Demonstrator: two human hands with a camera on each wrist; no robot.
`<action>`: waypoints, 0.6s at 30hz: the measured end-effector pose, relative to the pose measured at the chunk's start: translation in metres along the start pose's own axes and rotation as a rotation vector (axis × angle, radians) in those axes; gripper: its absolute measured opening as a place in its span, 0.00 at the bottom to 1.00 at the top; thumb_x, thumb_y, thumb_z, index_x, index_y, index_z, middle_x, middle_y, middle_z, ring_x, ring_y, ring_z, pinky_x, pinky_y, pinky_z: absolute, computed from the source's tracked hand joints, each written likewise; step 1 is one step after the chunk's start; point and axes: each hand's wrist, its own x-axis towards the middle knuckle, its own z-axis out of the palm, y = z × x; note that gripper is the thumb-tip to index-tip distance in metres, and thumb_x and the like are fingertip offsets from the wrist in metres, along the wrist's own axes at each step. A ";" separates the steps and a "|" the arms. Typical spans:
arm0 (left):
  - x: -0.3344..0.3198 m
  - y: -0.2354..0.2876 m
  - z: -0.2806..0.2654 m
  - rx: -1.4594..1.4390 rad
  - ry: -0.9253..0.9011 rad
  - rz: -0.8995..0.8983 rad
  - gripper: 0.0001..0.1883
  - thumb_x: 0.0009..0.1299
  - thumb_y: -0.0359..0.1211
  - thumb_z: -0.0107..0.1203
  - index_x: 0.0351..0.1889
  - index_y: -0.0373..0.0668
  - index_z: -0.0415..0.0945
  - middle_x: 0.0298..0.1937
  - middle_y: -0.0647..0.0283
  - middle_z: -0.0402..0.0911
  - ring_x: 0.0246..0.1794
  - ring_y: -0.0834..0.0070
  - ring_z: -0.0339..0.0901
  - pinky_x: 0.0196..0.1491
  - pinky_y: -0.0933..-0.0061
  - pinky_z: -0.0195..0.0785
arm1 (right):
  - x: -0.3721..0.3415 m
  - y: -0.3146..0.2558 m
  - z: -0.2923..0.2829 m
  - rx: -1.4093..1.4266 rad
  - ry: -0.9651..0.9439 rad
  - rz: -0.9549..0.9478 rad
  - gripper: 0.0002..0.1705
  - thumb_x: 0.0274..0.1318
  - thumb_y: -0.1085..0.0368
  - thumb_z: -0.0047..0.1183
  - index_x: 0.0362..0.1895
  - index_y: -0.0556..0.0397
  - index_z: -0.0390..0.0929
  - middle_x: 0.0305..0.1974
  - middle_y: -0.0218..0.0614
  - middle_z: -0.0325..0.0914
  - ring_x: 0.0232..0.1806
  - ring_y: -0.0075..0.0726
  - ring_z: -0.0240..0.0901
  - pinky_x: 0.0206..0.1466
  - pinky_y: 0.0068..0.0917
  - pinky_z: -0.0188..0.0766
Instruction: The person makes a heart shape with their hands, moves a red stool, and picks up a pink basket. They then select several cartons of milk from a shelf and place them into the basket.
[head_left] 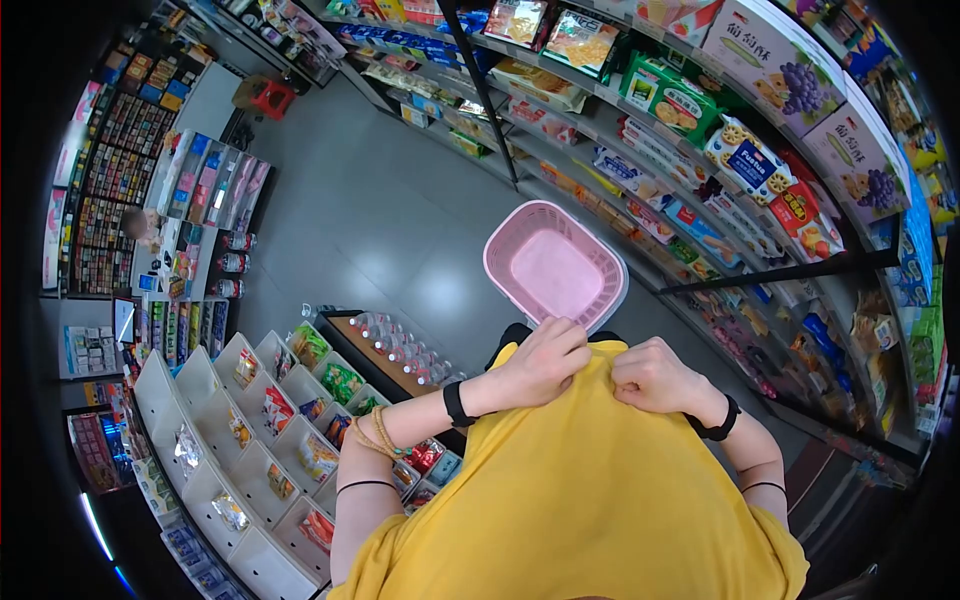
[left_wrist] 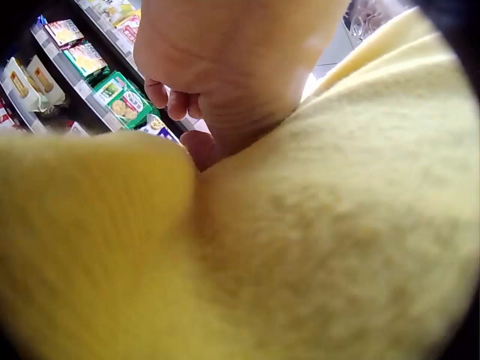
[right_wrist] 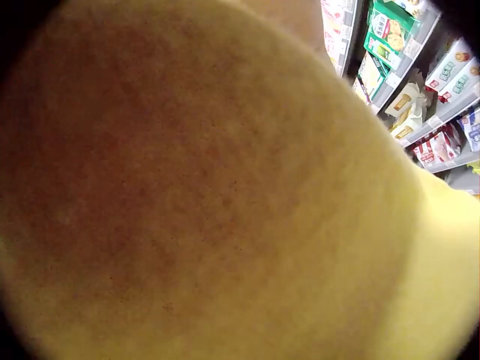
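This side of the basket [head_left: 560, 270], left hand [head_left: 550, 362] and right hand [head_left: 652, 376], curled closed, grip the shirt [head_left: 600, 490], probably best tugged evenly.

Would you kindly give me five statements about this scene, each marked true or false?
1. The left hand and right hand both grip the shirt. True.
2. The beaded bracelet is on the right arm. False: the beaded bracelet is on the left arm.
3. The shirt is yellow. True.
4. In the head view, the white bins are at the right. False: the white bins are at the left.
5. The basket is pink. True.
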 end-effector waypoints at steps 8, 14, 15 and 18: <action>0.001 -0.040 -0.027 0.264 0.168 -0.135 0.13 0.47 0.22 0.55 0.31 0.39 0.70 0.37 0.52 0.69 0.39 0.50 0.69 0.41 0.54 0.63 | -0.006 0.004 -0.010 0.000 0.044 0.043 0.14 0.36 0.72 0.59 0.16 0.53 0.63 0.17 0.37 0.63 0.20 0.47 0.67 0.22 0.40 0.63; -0.029 -0.047 -0.063 0.158 0.297 -0.418 0.14 0.44 0.15 0.49 0.27 0.39 0.62 0.37 0.53 0.65 0.41 0.52 0.64 0.42 0.61 0.61 | -0.019 0.010 -0.017 0.022 0.147 0.163 0.19 0.33 0.79 0.57 0.14 0.53 0.57 0.15 0.34 0.56 0.15 0.42 0.58 0.19 0.35 0.53; -0.034 -0.042 -0.056 0.098 0.302 -0.433 0.14 0.44 0.16 0.50 0.26 0.40 0.61 0.37 0.54 0.65 0.41 0.53 0.64 0.43 0.62 0.62 | -0.019 0.012 -0.017 0.026 0.155 0.184 0.19 0.34 0.80 0.57 0.14 0.53 0.56 0.15 0.34 0.55 0.15 0.42 0.58 0.19 0.35 0.52; -0.037 -0.022 -0.024 -0.084 0.262 -0.353 0.14 0.44 0.18 0.52 0.26 0.41 0.62 0.37 0.54 0.66 0.42 0.54 0.64 0.45 0.61 0.62 | -0.018 0.017 -0.017 0.048 0.162 0.232 0.21 0.36 0.80 0.57 0.14 0.53 0.55 0.15 0.34 0.54 0.14 0.41 0.57 0.20 0.35 0.51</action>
